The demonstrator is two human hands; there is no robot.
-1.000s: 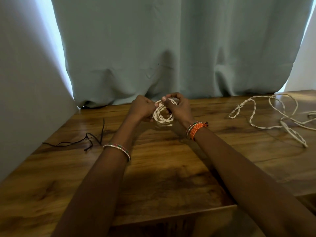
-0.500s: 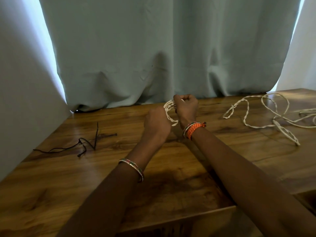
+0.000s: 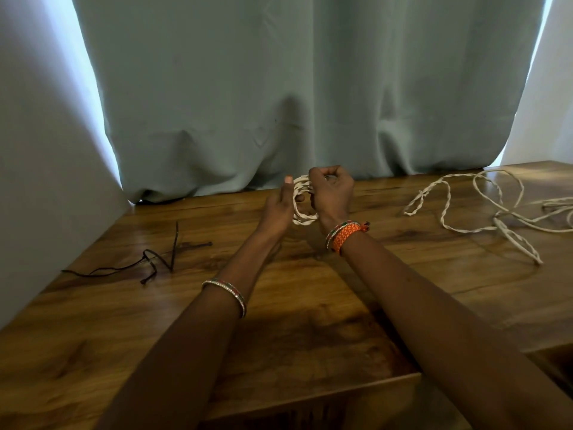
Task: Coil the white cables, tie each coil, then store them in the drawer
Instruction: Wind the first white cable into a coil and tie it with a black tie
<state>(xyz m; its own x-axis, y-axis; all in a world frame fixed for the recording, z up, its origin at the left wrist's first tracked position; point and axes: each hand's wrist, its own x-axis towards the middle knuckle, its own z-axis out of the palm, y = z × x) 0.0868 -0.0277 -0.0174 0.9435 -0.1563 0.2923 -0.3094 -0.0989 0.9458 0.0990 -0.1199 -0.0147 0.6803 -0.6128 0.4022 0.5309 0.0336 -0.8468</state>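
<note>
A small coil of white twisted cable stands upright between my two hands, just above the wooden table near its back edge. My right hand grips the coil's top, fingers curled around it. My left hand rests against the coil's left side with the thumb raised and the fingers mostly straight. A second white cable lies loose and uncoiled on the table at the right.
Thin black ties lie on the table at the left. A grey-green curtain hangs right behind the table. A grey wall borders the left side. The table's front edge and a dark opening show below right.
The coil has been turned from flat, facing me, to upright. My left hand moved off the coil's front to its left side and its fingers opened. The right hand kept its grip.
</note>
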